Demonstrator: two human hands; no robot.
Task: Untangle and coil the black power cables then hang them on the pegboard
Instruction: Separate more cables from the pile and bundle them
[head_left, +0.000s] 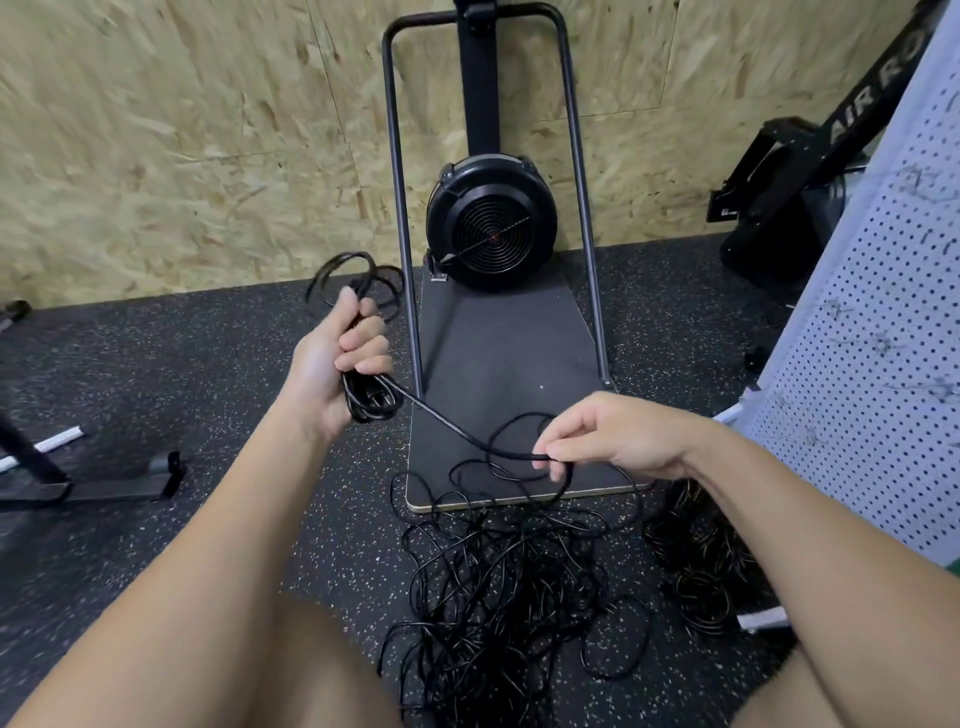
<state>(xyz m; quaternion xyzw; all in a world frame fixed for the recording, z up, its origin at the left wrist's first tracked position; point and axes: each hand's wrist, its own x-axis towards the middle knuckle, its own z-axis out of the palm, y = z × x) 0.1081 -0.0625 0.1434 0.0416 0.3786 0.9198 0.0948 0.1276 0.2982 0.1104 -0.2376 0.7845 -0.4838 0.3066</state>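
My left hand (337, 358) grips a small coil of black power cable (363, 291); its loops stick out above and below my fist. From the coil a single strand (441, 418) runs down to the right into my right hand (613, 436), which pinches it between thumb and fingertips. Below both hands a big tangle of black cables (498, 597) lies on the speckled rubber floor, partly over the front edge of a machine's base. A white pegboard (883, 374) stands at the right edge, with faint wire hooks on it.
A black fan-wheel exercise machine (491, 228) with a metal frame and flat base board (504, 353) stands against the chipboard wall ahead. Another dark cable pile (696, 556) lies at the pegboard's foot. Black equipment feet (119, 480) lie left; a black rower sits far right.
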